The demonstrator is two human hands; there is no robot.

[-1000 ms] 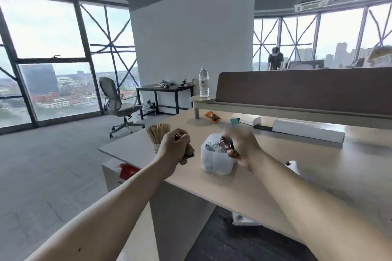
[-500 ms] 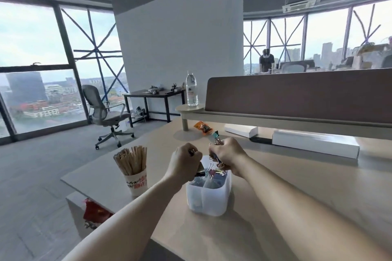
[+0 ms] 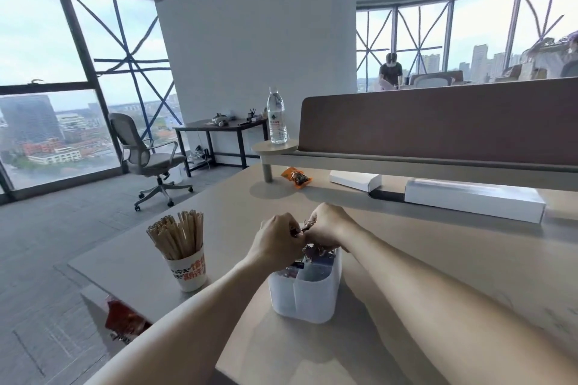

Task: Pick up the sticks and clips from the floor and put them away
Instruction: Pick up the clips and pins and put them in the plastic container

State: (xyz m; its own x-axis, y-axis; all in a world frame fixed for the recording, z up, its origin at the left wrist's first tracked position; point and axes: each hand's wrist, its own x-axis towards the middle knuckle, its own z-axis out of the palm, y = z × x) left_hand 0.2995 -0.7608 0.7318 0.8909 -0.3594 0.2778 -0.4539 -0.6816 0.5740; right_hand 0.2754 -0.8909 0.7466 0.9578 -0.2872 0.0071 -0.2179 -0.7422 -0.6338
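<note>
Over the white bin (image 3: 308, 297), my left hand (image 3: 276, 242) and right hand (image 3: 327, 225) meet, fingers curled, pinching clips (image 3: 304, 229) between them. More lie beneath my grip; sticks (image 3: 176, 233) stand in a paper cup (image 3: 189, 273) off to its left.

paper cup (image 3: 187, 272) with blurred orange and black Chinese characters, bottle label (image 3: 277, 122) unreadable

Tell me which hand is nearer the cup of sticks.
Left. The left hand, holding clips over the white bin, is just right of the cup of sticks. The right hand, also on the clips, lies farther right, beyond the left hand.
</note>
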